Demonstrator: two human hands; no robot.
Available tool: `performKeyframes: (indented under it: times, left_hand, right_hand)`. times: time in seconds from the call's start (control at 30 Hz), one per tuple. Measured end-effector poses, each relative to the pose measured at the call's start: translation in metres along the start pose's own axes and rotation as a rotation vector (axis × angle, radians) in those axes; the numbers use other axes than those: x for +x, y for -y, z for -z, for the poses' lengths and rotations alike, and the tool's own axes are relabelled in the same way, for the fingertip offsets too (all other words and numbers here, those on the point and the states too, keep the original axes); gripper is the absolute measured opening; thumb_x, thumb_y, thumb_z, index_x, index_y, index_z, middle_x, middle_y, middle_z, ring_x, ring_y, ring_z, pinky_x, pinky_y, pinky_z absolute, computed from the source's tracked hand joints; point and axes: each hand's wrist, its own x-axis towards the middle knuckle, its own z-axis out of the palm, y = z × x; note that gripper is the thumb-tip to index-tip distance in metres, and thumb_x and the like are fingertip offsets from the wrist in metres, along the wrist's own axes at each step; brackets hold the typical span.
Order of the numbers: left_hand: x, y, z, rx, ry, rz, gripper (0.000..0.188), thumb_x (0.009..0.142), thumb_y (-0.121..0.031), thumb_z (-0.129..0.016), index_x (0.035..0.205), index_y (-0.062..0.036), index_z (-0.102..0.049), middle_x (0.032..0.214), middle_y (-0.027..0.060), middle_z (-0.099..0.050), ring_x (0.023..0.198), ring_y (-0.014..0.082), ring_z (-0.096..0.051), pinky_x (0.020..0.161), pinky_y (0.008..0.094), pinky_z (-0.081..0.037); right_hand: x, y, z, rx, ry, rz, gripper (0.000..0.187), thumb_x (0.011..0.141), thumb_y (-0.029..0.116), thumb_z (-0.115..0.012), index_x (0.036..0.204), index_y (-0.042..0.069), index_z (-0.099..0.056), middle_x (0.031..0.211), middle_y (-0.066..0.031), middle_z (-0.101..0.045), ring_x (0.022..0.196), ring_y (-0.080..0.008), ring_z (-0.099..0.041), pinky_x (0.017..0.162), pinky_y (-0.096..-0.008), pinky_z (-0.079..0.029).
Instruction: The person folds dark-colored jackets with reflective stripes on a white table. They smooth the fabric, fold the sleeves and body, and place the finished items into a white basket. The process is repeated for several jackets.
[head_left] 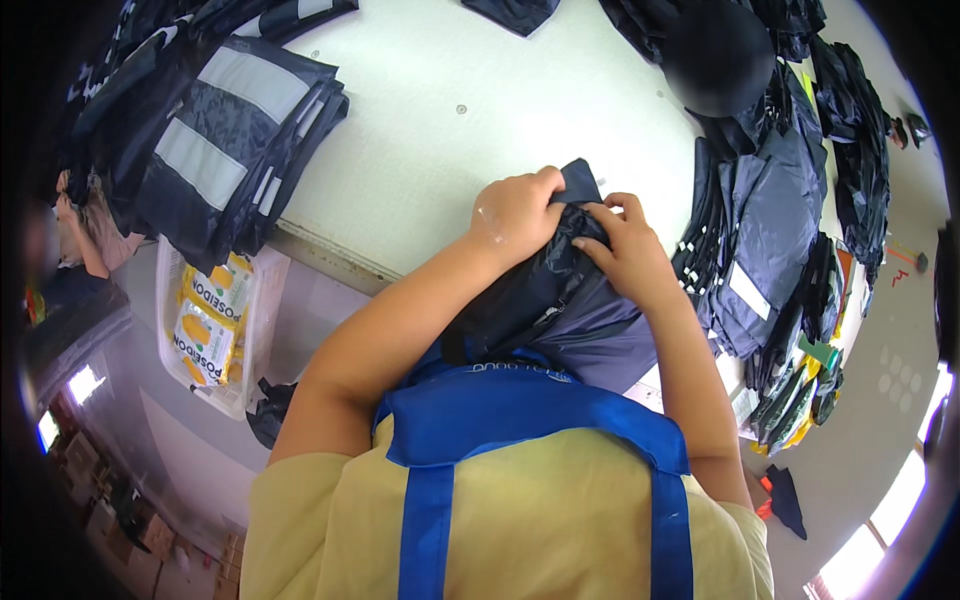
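A black garment of thin, shiny cloth hangs over the near edge of the white table, its lower part against my blue apron. My left hand is closed on its upper edge, thumb and fingers pinched around a fold that sticks up. Just right of it, my right hand grips the same cloth between thumb and bent fingers. Bunched fabric lies between the two hands. Which part of the garment they hold, I cannot tell.
Dark folded garments with grey bands are stacked at the table's left. More dark garments are piled along the right. A white plastic basket with yellow-and-white packages stands below the left edge. Other people are at the far left and the far right.
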Motion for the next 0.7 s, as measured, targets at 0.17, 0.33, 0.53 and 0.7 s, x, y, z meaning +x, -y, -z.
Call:
performKeyframes:
  times: [0.17, 0.33, 0.53, 0.7]
  left_hand:
    - [0.001, -0.025, 0.007, 0.276, 0.145, -0.166, 0.014, 0.077, -0.01, -0.062, 0.09, -0.0094, -0.057, 0.077, 0.0105, -0.059, 0.067, 0.0333, -0.062, 0.057, 0.0427, -0.049]
    - [-0.028, 0.003, 0.046, 0.334, 0.318, 0.093, 0.023, 0.075, -0.003, -0.06, 0.096, -0.003, -0.053, 0.088, 0.0182, -0.055, 0.075, 0.0395, -0.06, 0.067, 0.0449, -0.049]
    - [-0.063, 0.009, 0.055, 0.025, 0.396, 0.398, 0.023, 0.074, -0.007, -0.061, 0.094, 0.0018, -0.054, 0.09, 0.0234, -0.06, 0.083, 0.0425, -0.059, 0.076, 0.0461, -0.047]
    - [-0.056, 0.003, 0.044, -0.058, 0.298, 0.322, 0.021, 0.072, -0.006, -0.063, 0.09, 0.0035, -0.055, 0.085, 0.0252, -0.06, 0.083, 0.0427, -0.058, 0.075, 0.0454, -0.047]
  right_hand:
    - [0.021, -0.023, -0.049, -0.435, -0.384, 0.071, 0.032, 0.081, 0.035, -0.068, 0.09, 0.004, -0.066, 0.119, -0.0124, -0.054, 0.095, -0.0291, -0.06, 0.079, -0.0414, -0.048]
    - [0.029, -0.039, -0.057, -0.244, -0.559, 0.049, 0.036, 0.078, 0.039, -0.07, 0.078, 0.003, -0.067, 0.099, -0.0119, -0.063, 0.079, -0.0298, -0.063, 0.072, -0.0421, -0.05]
    - [-0.001, -0.031, -0.036, 0.523, -0.542, 0.127, 0.026, 0.081, 0.021, -0.07, 0.082, -0.004, -0.067, 0.116, -0.02, -0.061, 0.096, -0.0285, -0.063, 0.083, -0.035, -0.049]
    - [-0.079, 0.021, -0.044, 0.288, -0.414, 0.378, 0.051, 0.071, 0.031, -0.077, 0.117, 0.014, -0.064, 0.137, -0.0182, -0.045, 0.127, -0.0357, -0.041, 0.102, -0.0493, -0.033]
